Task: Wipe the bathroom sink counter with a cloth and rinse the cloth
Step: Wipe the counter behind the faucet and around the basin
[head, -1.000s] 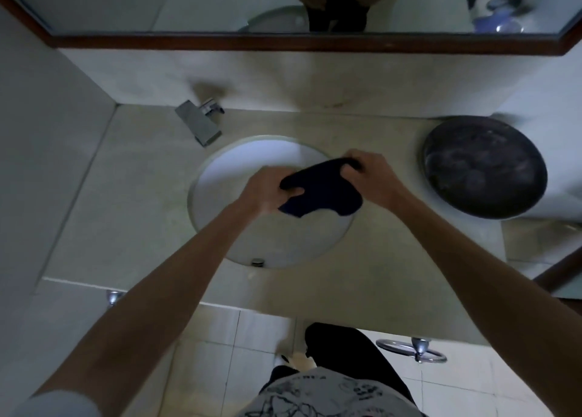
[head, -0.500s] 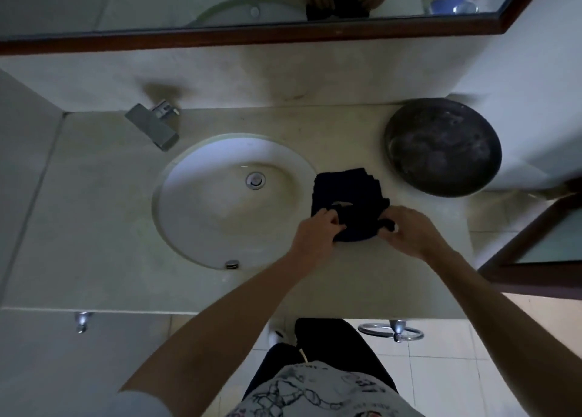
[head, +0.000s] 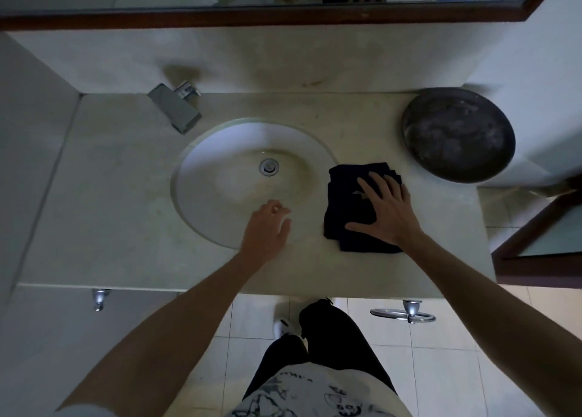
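1. The right hand (head: 385, 210) is laid flat, fingers spread, pressing on the dark cloth (head: 352, 215); nothing is gripped.
2. The left hand (head: 267, 227) is held loosely open over the sink's (head: 220, 177) near rim, empty.
3. The folded cloth lies on the pale stone counter (head: 110, 196), just right of the round white basin.
4. A dark round dish (head: 458, 134) sits at the far right; an angular metal faucet (head: 174, 108) stands behind the basin.

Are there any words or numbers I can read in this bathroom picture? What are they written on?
None can be read for sure.
The printed shirt at the bottom edge has dark drawings and some letter-like marks, too blurred to read.
The dark cloth shows a small pale mark, too small to tell.
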